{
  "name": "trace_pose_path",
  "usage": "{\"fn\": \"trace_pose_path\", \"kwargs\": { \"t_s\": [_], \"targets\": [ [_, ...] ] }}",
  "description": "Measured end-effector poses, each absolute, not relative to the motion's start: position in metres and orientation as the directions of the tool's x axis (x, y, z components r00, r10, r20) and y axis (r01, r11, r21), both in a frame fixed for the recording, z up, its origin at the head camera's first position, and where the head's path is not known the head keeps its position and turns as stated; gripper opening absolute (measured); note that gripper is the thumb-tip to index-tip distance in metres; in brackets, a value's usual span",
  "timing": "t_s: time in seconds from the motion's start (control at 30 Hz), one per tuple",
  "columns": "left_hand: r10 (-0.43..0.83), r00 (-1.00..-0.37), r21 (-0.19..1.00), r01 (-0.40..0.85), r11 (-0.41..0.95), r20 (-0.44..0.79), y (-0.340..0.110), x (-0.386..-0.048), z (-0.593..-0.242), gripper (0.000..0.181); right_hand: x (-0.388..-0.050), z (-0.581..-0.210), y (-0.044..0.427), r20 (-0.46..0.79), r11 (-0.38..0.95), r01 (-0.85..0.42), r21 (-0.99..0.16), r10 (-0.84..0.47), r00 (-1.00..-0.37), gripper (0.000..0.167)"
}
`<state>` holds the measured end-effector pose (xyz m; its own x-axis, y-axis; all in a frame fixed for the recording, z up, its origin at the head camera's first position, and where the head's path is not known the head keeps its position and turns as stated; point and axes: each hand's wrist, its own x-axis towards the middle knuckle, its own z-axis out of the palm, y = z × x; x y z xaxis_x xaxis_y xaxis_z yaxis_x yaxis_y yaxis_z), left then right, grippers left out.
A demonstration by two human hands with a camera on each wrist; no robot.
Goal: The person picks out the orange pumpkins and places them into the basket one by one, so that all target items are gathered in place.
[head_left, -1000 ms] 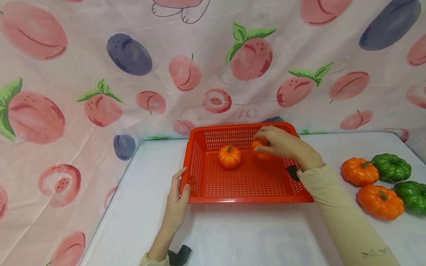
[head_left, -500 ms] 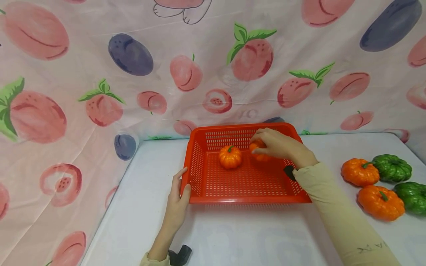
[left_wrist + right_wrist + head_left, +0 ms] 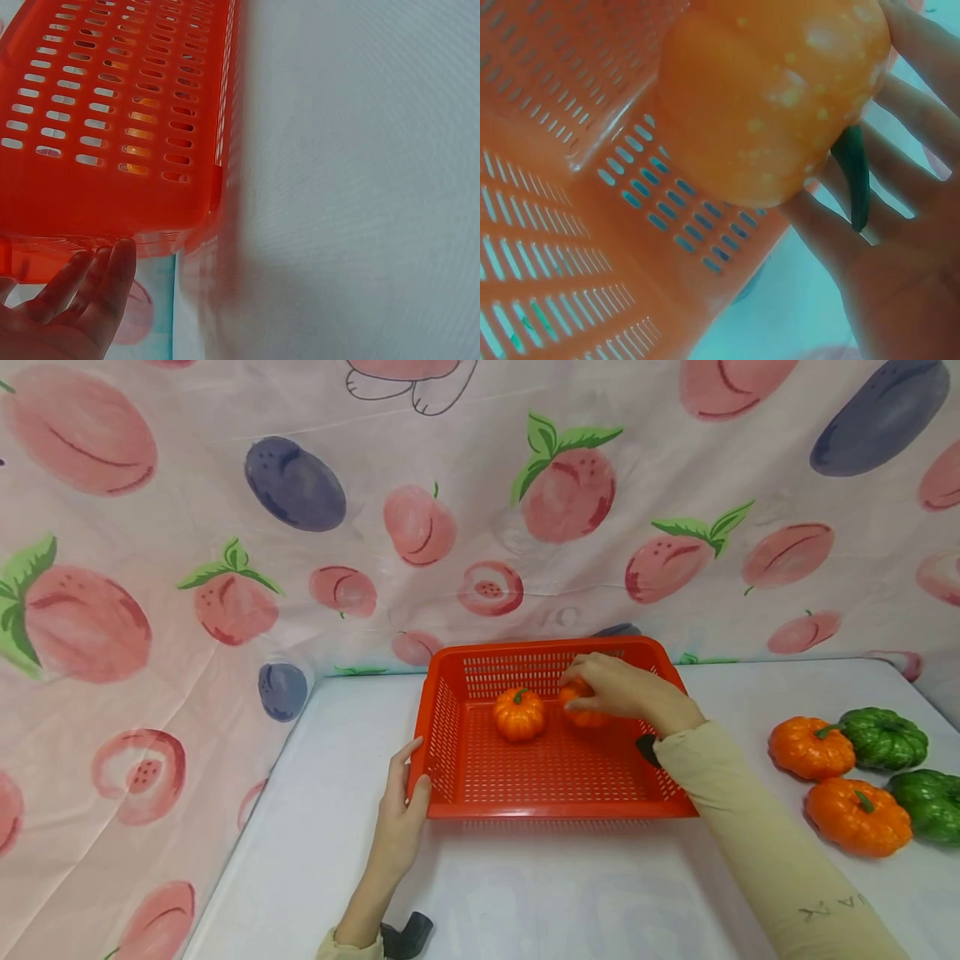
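An orange mini pumpkin (image 3: 518, 715) sits in the left-centre of a red slotted basket (image 3: 555, 811). Inside the basket's right half, my right hand (image 3: 619, 690) grips a second orange pumpkin (image 3: 583, 713). The right wrist view shows that pumpkin (image 3: 757, 97) with fingers around its far side and its green stem facing the palm. My left hand (image 3: 398, 818) holds the basket's left rim, thumb at the front and fingers on the outer side. In the left wrist view, fingertips of the left hand (image 3: 71, 315) touch the basket wall (image 3: 112, 195).
Right of the basket, two orange pumpkins (image 3: 812, 748) (image 3: 858, 817) and two green ones (image 3: 883, 739) (image 3: 930, 805) lie on the white table (image 3: 540, 893). A fruit-patterned cloth (image 3: 480, 527) hangs behind the basket and along the left side.
My right hand has moved slightly left and a little down inside the basket, with the pumpkin in it. The left hand stays on the rim.
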<state>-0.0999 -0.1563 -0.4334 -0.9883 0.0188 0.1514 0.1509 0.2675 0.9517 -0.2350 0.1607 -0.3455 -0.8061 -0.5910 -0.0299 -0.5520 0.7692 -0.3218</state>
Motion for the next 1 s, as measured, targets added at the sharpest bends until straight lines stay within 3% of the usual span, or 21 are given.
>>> {"fn": "trace_pose_path", "kwargs": {
  "t_s": [1.0],
  "targets": [
    [0.019,-0.989,0.95,0.149,0.274,0.149,-0.156,-0.099,-0.433,0.051,-0.244,-0.363,0.148,-0.124,0.765,-0.57,-0.299,-0.623,-0.772,0.037]
  ]
}}
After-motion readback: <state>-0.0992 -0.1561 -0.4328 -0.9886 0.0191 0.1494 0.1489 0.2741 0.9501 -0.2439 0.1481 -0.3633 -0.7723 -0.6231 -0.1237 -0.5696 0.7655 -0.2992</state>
